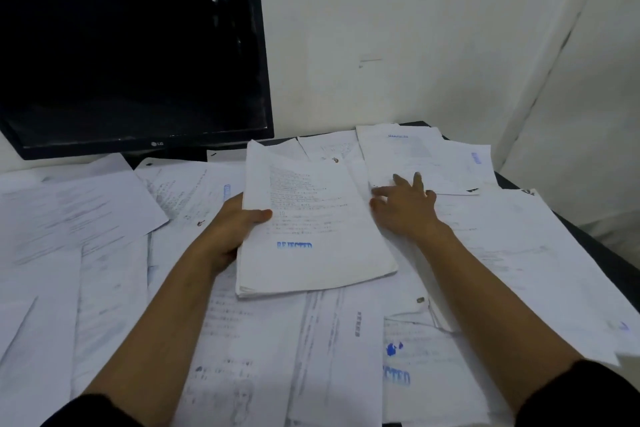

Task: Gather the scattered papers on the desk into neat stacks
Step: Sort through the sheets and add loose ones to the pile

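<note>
Sliding the next sheet [420, 163] flat and square onto the pile would serve best here. The left hand [230, 229] grips the gathered stack [311, 236] by its left edge, mid-desk; the right hand [405, 203], fingers spread and straight, rests on that sheet just beside the stack.

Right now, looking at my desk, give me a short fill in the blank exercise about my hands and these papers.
1. The left hand grips a stack of papers whose top sheet bears a blue stamp reading ____.
2. The right hand rests with spread fingers on loose ____ on the desk.
3. Behind the papers stands a dark monitor, switched ____.

Missing words: REJECTED; papers; off
</note>
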A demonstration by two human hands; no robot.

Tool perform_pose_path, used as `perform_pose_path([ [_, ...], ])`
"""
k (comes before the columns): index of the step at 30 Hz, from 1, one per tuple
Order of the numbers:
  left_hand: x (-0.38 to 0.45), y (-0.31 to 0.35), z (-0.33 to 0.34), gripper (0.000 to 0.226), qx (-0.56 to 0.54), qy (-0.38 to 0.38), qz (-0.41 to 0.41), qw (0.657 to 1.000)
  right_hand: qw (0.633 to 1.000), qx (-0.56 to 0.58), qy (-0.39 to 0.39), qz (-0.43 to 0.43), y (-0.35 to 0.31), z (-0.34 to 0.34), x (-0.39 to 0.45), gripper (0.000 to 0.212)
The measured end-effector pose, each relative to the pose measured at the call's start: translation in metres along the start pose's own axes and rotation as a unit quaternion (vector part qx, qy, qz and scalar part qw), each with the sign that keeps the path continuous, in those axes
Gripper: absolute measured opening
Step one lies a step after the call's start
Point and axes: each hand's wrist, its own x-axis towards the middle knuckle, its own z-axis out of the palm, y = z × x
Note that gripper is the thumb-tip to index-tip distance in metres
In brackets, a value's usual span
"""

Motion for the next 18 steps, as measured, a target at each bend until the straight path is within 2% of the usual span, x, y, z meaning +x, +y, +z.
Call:
perform_pose_path([
  [4,0.008,-0.006,0.003,0.043,0.010,0.043,0.021,0.999,0.999,0.009,0.037,0.011,0.004,0.018,0.004,0.048],
  [6,0.011,-0.012,0.005,0.064,0.022,0.086,0.039,0.995,0.992,0.056,0.113,0.010,0.007,0.018,0.006,0.047],
  [8,0.011,-0.015,0.007,0.079,0.056,0.093,0.073,0.991,0.970,0.119,0.205,-0.057,0.005,0.013,0.000,0.047],
  [10,0.015,-0.016,0.008,0.062,0.105,0.088,0.105,0.985,0.938,0.160,0.258,-0.170,-0.003,0.007,-0.010,0.045],
  [12,0.017,-0.015,0.009,0.037,0.114,0.093,0.096,0.984,0.916,0.167,0.243,-0.272,-0.017,0.005,-0.025,0.037],
  [14,0.016,-0.014,0.010,0.024,0.082,0.099,0.073,0.989,0.900,0.181,0.186,-0.351,-0.037,0.006,-0.040,0.030],
  [16,0.014,-0.009,0.012,0.020,0.040,0.106,0.051,0.992,0.881,0.201,0.147,-0.403,-0.054,0.009,-0.047,0.025],
  [18,0.014,-0.005,0.012,0.028,0.012,0.112,0.026,0.993,0.867,0.214,0.117,-0.435,-0.067,0.012,-0.051,0.021],
])
